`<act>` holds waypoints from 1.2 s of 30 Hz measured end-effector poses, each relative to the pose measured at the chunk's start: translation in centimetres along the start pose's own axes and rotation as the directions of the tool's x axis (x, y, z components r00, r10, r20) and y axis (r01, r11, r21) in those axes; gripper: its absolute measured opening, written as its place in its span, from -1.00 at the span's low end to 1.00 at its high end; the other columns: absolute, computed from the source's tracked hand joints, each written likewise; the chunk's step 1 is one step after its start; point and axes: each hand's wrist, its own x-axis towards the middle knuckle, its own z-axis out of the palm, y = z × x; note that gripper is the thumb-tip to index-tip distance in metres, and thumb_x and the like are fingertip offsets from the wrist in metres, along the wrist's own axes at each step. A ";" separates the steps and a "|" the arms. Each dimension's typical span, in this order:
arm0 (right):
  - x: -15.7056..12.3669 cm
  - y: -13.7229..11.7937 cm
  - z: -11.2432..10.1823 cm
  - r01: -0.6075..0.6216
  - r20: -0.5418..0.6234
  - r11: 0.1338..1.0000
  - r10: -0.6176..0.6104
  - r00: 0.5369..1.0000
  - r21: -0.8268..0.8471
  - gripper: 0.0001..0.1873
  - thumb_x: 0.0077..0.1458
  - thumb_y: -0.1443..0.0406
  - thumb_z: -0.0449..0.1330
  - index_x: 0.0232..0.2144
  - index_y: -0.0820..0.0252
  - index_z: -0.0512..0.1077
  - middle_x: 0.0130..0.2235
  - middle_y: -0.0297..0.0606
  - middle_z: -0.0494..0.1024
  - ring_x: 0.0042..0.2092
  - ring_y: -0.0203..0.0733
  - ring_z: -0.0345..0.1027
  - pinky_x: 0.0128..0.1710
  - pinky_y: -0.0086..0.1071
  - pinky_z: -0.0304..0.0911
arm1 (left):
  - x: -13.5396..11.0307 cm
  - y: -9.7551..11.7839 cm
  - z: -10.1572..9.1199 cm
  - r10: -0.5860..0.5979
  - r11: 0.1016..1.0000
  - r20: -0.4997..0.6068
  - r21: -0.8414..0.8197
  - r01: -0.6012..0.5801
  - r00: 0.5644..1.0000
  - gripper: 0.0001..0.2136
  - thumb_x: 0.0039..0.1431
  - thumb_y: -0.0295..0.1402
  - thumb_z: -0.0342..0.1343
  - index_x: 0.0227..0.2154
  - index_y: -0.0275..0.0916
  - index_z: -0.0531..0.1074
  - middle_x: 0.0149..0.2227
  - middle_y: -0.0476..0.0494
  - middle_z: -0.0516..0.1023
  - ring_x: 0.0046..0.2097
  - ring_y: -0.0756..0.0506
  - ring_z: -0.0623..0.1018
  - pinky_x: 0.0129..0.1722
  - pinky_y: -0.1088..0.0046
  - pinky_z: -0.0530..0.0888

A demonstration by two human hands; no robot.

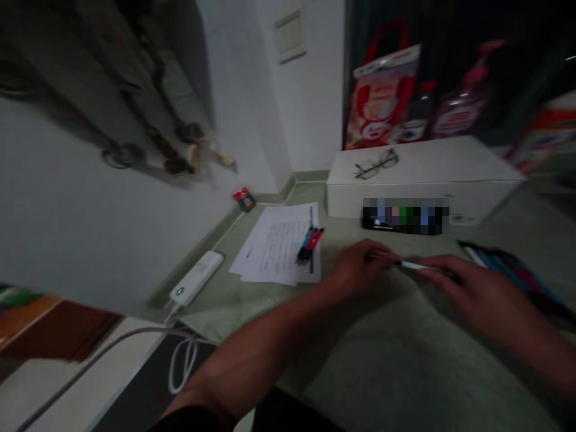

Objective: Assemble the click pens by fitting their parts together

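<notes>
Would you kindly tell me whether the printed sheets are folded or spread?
Spread: the printed sheets lie flat, overlapping, with pens on top.

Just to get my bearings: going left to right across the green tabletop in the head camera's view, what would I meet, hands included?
White power strip → printed sheets → left hand → slim white stick between the hands → right hand.

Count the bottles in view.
2: the red-capped bottle, right of the red bag, and the pump bottle, right of that. More may be hidden behind them.
</notes>
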 end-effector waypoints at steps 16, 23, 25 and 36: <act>3.9 -9.4 -2.2 -0.059 0.009 0.988 0.061 0.998 -0.144 -0.83 0.31 0.24 0.14 -0.17 0.09 0.54 -0.22 -0.21 0.68 -0.20 -0.05 0.54 -0.23 -0.28 0.29 | 0.3 1.1 -1.0 0.011 0.994 -0.114 0.112 0.002 0.993 -0.92 0.18 -0.30 0.21 -0.33 -0.19 0.53 -0.38 -0.05 0.65 -0.33 -0.09 0.58 -0.30 0.38 0.47; 3.8 -9.4 -2.3 -0.067 -0.005 0.987 0.067 0.998 -0.145 -0.82 0.31 0.23 0.14 -0.19 0.11 0.54 -0.23 -0.20 0.67 -0.21 -0.05 0.52 -0.25 -0.28 0.26 | 0.4 1.0 -1.1 0.008 0.997 -0.122 0.072 0.001 0.993 -0.88 0.17 -0.27 0.20 -0.34 -0.20 0.55 -0.36 -0.08 0.65 -0.35 -0.08 0.56 -0.31 0.38 0.46; 3.8 -9.4 -2.4 -0.063 -0.010 0.987 0.063 0.998 -0.145 -0.82 0.31 0.23 0.14 -0.19 0.10 0.55 -0.23 -0.21 0.67 -0.23 -0.06 0.51 -0.27 -0.29 0.25 | 0.5 0.9 -1.2 0.006 0.998 -0.129 0.055 0.001 0.992 -0.88 0.16 -0.27 0.21 -0.30 -0.20 0.55 -0.35 -0.08 0.66 -0.35 -0.08 0.56 -0.31 0.38 0.47; 4.1 -8.6 -2.4 -0.078 0.003 0.996 0.078 0.997 -0.041 -0.81 0.27 0.21 0.17 -0.22 0.11 0.58 -0.26 -0.24 0.68 -0.29 -0.12 0.50 -0.30 -0.31 0.26 | 0.4 0.8 -1.0 0.019 0.993 -0.106 0.114 -0.007 0.994 -0.95 0.15 -0.34 0.24 -0.34 -0.17 0.57 -0.35 -0.07 0.65 -0.30 -0.11 0.59 -0.25 0.35 0.49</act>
